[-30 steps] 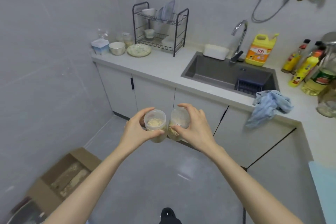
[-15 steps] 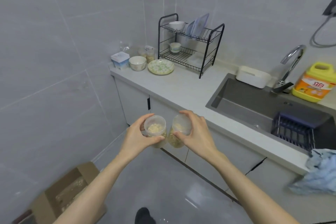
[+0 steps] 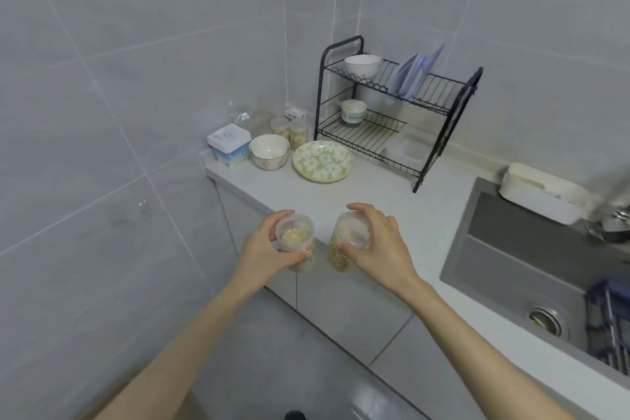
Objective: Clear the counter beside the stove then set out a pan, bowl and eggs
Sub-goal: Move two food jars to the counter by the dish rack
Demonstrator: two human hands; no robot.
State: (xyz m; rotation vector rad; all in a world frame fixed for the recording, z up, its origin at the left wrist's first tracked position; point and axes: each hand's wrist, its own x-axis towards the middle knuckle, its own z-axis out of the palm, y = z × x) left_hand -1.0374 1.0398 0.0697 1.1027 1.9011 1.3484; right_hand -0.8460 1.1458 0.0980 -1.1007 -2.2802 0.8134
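The grey counter [image 3: 375, 191] is carrying a blue-white box [image 3: 229, 144], a bowl [image 3: 269, 151], a flowered plate [image 3: 322, 160], a black dish rack [image 3: 399, 112] and, behind, seemingly two jars [image 3: 297, 133].

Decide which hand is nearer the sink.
Right. The right hand, holding a jar, is left of the sink; the left hand, holding a second jar, is farther left.

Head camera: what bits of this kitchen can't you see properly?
Head view:
- Food in the left jar and right jar: too blurry to name; the left hand and right hand cover their sides.
- Tap: blurred, cut off by the right edge.
- Blue rack in the sink: cut off by the right edge.
- Writing on the box: too small to read.
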